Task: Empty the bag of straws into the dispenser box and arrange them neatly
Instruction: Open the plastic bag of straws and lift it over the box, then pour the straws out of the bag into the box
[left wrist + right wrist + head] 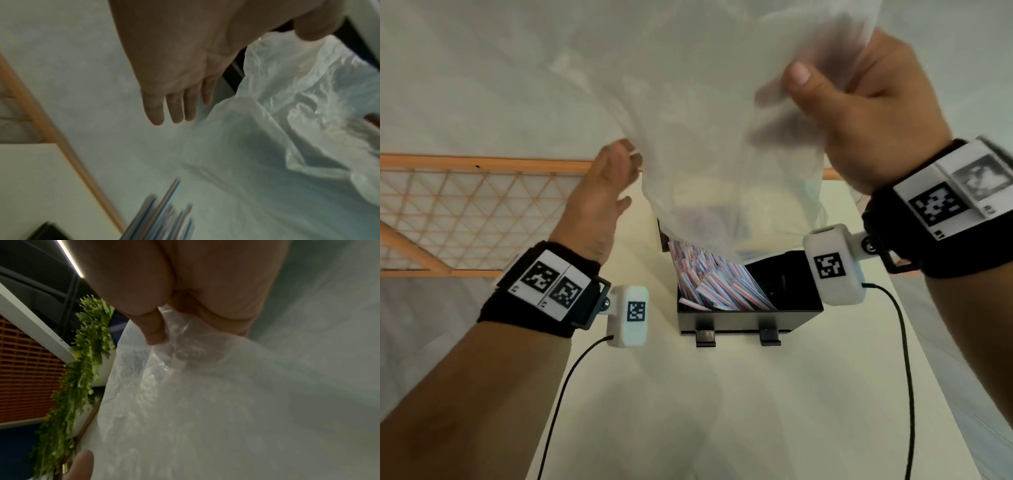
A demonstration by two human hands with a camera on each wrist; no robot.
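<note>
Now our right hand (859, 113) pinches the limp, slippery bag (705, 113) above the dispenser box (750, 308); our left hand (602, 192), fingers straight, steadies its side while light straws (715, 284) slide out.

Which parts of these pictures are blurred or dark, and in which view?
Head view: the plastic bag and right hand are motion-smeared, while the straws in the black dispenser box stay fairly sharp. Left wrist view: the straws streak at the bottom; the left hand is dim. Right wrist view: the hand is shadowed, the hanging foliage blurred.
</note>
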